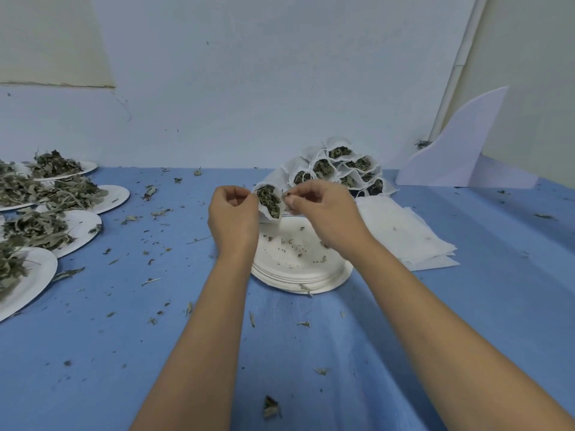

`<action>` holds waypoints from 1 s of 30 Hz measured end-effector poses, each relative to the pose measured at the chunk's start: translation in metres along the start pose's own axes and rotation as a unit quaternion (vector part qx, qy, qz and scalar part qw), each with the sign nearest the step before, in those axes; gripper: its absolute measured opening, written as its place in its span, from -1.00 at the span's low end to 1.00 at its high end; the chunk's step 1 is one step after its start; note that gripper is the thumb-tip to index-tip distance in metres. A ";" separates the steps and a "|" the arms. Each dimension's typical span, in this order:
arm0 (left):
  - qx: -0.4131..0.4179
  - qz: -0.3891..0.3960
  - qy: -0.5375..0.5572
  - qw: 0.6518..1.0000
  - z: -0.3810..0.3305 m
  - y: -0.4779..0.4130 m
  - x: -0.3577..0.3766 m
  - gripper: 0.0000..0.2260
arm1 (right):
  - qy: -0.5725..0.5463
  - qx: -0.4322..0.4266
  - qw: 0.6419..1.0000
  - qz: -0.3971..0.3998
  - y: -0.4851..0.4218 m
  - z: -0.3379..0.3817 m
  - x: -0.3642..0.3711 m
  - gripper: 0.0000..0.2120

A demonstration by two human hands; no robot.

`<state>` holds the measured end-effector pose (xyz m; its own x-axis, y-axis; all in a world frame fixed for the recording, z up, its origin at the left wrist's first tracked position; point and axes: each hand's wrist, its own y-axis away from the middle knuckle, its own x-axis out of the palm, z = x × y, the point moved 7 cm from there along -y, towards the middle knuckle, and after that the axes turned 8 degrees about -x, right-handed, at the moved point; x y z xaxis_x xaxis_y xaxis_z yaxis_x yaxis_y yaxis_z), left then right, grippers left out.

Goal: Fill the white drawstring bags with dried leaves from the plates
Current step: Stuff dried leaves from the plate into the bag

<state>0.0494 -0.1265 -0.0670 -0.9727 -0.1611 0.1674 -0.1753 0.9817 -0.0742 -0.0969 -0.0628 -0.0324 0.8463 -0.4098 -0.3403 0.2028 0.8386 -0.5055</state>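
Lying on blue counter (466, 306): left, plates (115, 194) heaped with dried leaves (37, 228); centre, stacked plates (326, 275) carrying crumbs only; behind, filled bags (339, 169) piled; right, flat empty bags (404, 231). Hovering above stack: open bag (269, 202), leaf-filled, left hand (231, 216) gripping rim, right hand (323, 209) fingers (291, 199) pinching leaf scraps (287, 194) at mouth.

Open blue cloth (149, 337) front-left; leaf plates (77, 225) block far left, filled bags (339, 169) and flat bags (404, 234) crowd right.

One wide-angle head-worn view looks forward and down, close over the blue cloth-covered worktop (93, 353), facing the pale wall (280, 73) across the upper frame.
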 end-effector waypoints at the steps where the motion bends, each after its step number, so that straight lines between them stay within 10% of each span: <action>1: 0.006 0.007 -0.012 1.000 -0.002 0.001 0.002 -0.83 | -0.024 -0.001 0.999 -0.024 -0.001 0.002 -0.003 -0.89; 13: -0.001 0.116 -0.045 0.992 0.000 0.009 0.021 -0.89 | 0.289 -0.026 0.957 -0.030 -0.012 0.003 0.023 -0.69; 19: -0.029 0.176 -0.002 0.984 0.000 0.004 0.023 -0.87 | 0.016 0.113 0.993 -0.006 -0.016 -0.017 0.028 -0.75; 25: -0.025 0.182 -0.042 0.982 0.005 0.007 0.024 -0.86 | -0.280 0.239 0.929 0.031 -0.005 -0.021 0.045 -0.78; 30: -0.037 0.264 -0.004 0.964 -0.005 0.008 0.025 -0.81 | -0.310 0.241 0.910 0.131 -0.005 -0.009 0.049 -0.56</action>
<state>0.0246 -0.1221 -0.0586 -0.9243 0.3633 0.1170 0.3563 0.9312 -0.0766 -0.0607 -0.0903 -0.0537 0.9817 -0.0167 0.1898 0.0195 0.9997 -0.0132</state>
